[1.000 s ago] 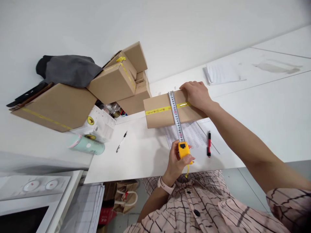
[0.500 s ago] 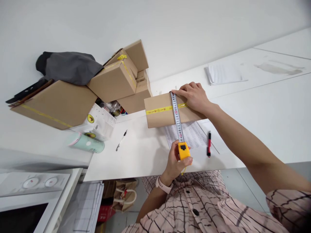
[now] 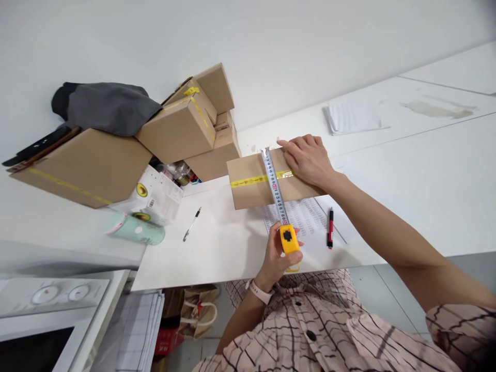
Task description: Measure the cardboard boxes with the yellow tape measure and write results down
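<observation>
A yellow tape measure (image 3: 290, 245) is gripped in my left hand (image 3: 273, 261), close to the table's front edge. Its metal blade (image 3: 276, 188) runs out across a brown cardboard box (image 3: 251, 197) sealed with yellow tape, and its tip lies near the box's far edge. My right hand (image 3: 310, 161) holds the box toward its right end, fingers over the far side and index finger stretched out, apart from the blade's tip. The thumb is hidden. Beneath the box, a printed sheet (image 3: 306, 217) sticks out on the white table.
A red-and-black pen (image 3: 330, 228) lies right of the sheet, and another pen (image 3: 192, 224) lies to the left. Stacked cardboard boxes (image 3: 178, 129), an avocado-print carton (image 3: 163, 194) and a mint-green bottle (image 3: 139, 230) stand at left. Papers (image 3: 354, 118) lie behind.
The blade's tip has come away from my right index finger and shifted left along the box. Less blade shows, and the tape measure has moved slightly left.
</observation>
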Demonstrator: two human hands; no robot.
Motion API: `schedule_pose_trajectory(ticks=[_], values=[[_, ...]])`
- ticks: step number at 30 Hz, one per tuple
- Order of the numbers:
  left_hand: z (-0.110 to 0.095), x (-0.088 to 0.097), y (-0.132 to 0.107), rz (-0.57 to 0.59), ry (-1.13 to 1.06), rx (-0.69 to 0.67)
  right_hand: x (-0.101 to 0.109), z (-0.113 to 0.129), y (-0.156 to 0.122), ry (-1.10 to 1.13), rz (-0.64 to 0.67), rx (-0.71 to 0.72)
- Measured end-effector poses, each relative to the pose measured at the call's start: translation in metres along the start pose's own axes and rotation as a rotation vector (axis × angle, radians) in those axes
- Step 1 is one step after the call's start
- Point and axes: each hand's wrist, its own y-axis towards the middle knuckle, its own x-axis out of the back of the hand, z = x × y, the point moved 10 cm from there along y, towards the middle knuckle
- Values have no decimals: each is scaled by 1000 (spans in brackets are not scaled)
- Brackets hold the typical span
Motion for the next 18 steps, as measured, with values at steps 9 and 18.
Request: schedule_pose_trajectory(ticks=[9, 18], values=[[31, 20, -44, -60, 109, 117, -3, 16, -105, 86, -44, -103], [10, -13, -51, 213, 676, -14, 68, -1, -185, 583, -244, -556]])
